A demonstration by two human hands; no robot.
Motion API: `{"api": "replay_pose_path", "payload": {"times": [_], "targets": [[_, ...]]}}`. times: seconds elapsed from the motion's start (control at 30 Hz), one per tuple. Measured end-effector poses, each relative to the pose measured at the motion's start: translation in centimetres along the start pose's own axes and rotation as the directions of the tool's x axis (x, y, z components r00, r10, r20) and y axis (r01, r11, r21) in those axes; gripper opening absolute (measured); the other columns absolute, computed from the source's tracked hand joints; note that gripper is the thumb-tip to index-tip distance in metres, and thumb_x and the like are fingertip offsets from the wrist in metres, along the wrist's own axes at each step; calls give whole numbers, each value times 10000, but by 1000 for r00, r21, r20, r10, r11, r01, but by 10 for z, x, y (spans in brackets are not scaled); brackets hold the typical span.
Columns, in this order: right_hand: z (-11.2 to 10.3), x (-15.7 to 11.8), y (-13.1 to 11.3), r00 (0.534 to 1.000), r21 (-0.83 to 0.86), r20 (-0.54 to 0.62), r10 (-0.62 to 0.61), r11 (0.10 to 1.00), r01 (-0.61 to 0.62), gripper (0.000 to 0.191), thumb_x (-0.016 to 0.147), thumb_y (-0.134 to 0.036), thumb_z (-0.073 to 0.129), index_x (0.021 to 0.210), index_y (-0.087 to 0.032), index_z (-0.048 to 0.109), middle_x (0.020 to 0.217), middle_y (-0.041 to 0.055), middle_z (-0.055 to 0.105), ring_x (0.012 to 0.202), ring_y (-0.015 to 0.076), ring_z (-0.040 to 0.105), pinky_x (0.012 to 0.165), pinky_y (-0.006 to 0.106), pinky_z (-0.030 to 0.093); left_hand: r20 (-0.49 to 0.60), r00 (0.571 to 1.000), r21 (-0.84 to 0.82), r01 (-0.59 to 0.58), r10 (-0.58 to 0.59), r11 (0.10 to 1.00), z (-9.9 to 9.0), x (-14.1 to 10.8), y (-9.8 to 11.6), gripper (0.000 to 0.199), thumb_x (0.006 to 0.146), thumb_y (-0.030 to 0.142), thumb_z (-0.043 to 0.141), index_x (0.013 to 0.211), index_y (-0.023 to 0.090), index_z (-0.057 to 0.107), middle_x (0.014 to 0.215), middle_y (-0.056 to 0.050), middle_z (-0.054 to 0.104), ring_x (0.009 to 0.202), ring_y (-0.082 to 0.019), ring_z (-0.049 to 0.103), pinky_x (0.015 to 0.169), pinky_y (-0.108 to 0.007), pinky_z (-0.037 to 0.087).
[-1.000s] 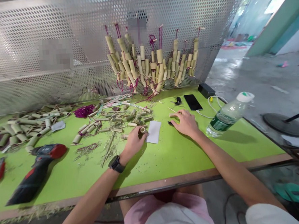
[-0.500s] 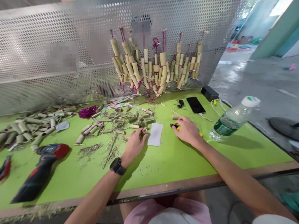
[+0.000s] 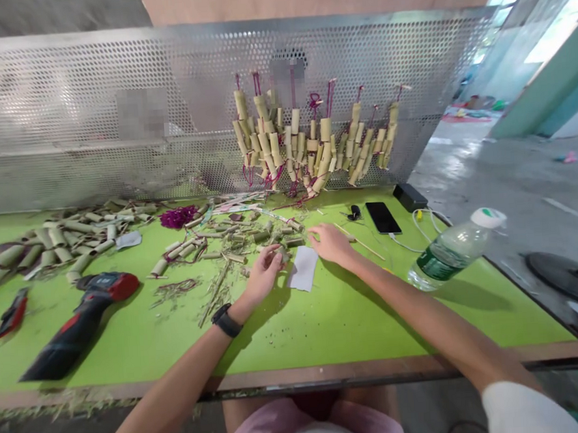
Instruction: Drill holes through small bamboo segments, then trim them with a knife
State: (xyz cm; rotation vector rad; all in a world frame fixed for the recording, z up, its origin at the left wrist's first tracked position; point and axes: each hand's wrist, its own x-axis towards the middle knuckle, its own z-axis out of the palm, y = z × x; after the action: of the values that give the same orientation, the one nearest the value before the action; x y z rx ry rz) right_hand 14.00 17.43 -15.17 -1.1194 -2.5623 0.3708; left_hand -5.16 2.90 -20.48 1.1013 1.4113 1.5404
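Observation:
My left hand, with a black watch on the wrist, pinches a short bamboo tube between thumb and fingers. Just right of it, a piece of white paper lies on the table. Beyond the paper's upper right edge my right hand reaches leftward, fingers slightly bent and apart, with nothing visible in them. Loose bamboo pieces lie close to its fingertips. A thin stick rests right of this hand. Under the right forearm a small yellow bit shows, mostly hidden.
Left on the green table lie a cordless drill, red-handled pruners and a bamboo pile. Strung bamboo pieces hang on the perforated metal panel. At right are a phone, a black box and a water bottle.
My right hand has left the black-and-yellow cutter and moved left toward the loose bamboo. My left hand stays by the paper with its tube. The view has tilted up a little.

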Motion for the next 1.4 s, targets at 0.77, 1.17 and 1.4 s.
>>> {"api": "replay_pose_path", "payload": {"times": [0.77,1.17,1.4], "targets": [[16,-52,-24,921,559,-297,-253,736,382,223,990,-378,775,1203,-317,745,1218,63,797,1108,274,748,980,498,596,133,862,220,-507,489,833,8,-20,25,259,1041,302,678,1288,248,621,1299,-107,736,1187,-233,742,1000,-452,665],[35,-63,-10,867,544,-412,-282,687,482,397,983,-276,782,1362,-390,765,1284,39,815,1139,278,783,1019,538,647,191,876,242,-479,443,844,3,-22,27,298,1011,373,740,1258,228,655,1293,-109,754,1161,-223,753,962,-420,667],[29,-67,-11,856,497,-363,-369,700,513,411,1018,-349,741,1428,-326,731,1211,71,826,1012,257,788,884,450,683,283,887,302,-444,365,843,6,-25,32,304,1021,406,694,1254,214,669,1183,-103,745,1016,-205,728,864,-357,648]]}}
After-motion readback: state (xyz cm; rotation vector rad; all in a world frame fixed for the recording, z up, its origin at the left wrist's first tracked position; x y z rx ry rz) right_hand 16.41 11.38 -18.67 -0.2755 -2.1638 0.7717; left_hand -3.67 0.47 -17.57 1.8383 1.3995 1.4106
